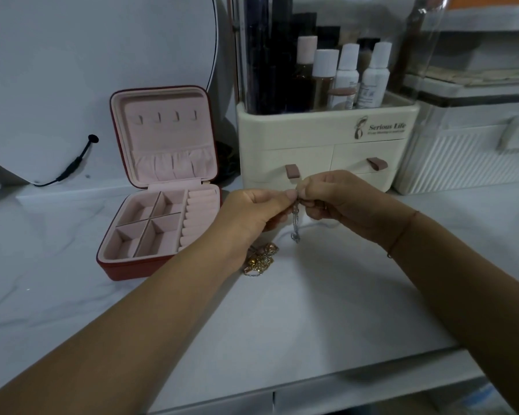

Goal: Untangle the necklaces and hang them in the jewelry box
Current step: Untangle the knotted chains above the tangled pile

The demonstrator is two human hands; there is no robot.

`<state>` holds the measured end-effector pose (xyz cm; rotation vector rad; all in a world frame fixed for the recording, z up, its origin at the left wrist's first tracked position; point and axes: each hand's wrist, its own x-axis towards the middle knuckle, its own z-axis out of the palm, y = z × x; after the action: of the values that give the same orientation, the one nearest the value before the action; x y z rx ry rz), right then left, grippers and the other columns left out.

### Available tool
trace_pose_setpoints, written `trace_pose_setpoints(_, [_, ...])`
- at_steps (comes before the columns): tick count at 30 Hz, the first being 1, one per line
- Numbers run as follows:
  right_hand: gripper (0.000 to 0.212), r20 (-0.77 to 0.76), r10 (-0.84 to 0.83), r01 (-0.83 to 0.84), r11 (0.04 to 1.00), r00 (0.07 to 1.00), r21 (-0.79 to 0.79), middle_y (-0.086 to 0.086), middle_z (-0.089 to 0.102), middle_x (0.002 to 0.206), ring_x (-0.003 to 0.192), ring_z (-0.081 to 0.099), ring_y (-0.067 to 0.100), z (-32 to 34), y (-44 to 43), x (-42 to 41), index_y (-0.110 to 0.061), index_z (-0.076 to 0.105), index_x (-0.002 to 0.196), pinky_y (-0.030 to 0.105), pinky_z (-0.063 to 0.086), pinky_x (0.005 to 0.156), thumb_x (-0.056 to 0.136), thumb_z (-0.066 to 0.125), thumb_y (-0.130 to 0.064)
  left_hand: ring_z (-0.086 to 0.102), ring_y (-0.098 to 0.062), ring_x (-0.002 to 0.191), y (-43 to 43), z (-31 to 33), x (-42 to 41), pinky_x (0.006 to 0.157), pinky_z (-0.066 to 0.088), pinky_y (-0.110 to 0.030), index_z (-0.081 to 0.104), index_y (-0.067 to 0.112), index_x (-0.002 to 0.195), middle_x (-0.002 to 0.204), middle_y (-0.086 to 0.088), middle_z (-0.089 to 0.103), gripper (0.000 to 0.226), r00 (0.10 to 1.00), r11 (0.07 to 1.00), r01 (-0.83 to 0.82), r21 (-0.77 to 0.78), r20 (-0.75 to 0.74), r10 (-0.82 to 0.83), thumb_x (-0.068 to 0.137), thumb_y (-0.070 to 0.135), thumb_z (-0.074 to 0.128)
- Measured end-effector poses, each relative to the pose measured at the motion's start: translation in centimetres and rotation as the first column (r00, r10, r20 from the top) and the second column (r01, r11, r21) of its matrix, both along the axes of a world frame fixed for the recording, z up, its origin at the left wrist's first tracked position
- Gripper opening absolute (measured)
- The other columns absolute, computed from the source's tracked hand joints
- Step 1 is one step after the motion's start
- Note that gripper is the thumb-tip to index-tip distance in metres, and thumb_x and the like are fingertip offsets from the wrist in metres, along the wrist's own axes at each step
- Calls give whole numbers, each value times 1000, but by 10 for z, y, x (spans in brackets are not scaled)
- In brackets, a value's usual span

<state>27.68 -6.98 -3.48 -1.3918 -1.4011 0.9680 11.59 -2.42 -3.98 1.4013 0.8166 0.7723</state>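
- silver necklace (295,223) is pinched at its top between both hands, above the table (312,310); its free end hangs straight down, close to the surface.
- left hand (252,214) grips the chain between thumb and curled fingers, and the right hand (342,202) pinches it from the other side, the thumb tips almost meeting.
- gold necklaces (262,261) lie in a tangled heap on the table just under the left wrist, partly hidden by it.
- thin thread bracelet (402,232) circles the right wrist.
- jewelry box (123,269), red outside and pink inside, stands open to the left of the hands; its tray is split into square compartments and a row of ring rolls.
- hooks (167,116) in the upright lid carry nothing, with a gathered pocket below them.
- cream organizer (312,130) with drawers stands behind the hands, holding white-capped bottles (346,76).
- white ribbed box (462,157) sits to its right.
- black cable (75,163) runs down a round white panel at the far left.
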Motion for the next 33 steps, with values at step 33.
trace_pose_setpoints(33, [11, -387, 16, -66, 991, 922, -115, 2, 64, 77, 68, 61, 8, 5, -2, 7, -7, 57, 86, 20, 46, 63, 91, 49, -12, 47, -10, 54, -2, 7, -1, 52, 44, -17, 65, 9, 72, 59, 0, 55, 22, 984, 974, 159, -159, 102, -144, 91, 19, 59])
